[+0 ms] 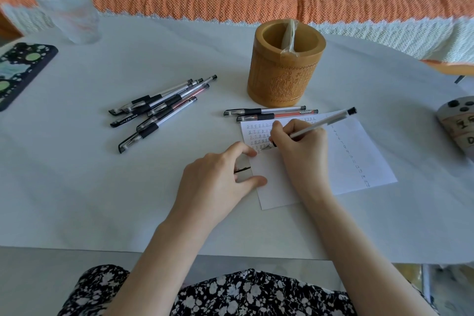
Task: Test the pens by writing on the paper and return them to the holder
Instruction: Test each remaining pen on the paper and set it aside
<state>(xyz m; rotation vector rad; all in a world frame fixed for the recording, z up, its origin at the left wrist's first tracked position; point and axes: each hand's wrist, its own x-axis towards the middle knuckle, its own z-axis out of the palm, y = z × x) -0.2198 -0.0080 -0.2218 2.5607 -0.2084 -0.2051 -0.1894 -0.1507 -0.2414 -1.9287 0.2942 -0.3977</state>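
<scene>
— How far are we at the white table?
— Early, we reckon: our carved bamboo cylinder holder, towards its far edge, shows no pens; the white paper sheet carries marks; clear capped pens wait left
— Hands?
— Apart: right hand grips a slim clear pen, writing; left hand pinches its clear cap

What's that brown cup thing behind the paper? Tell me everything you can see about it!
The holder is a round, yellow-brown pot, seemingly carved bamboo, with a figure and characters cut into its front and patterned bands near top and bottom. It stands upright on the white table cover, open at the top. Only one plastic-wrapped item leans inside against the rim. Two pens lie just before its base.
</scene>
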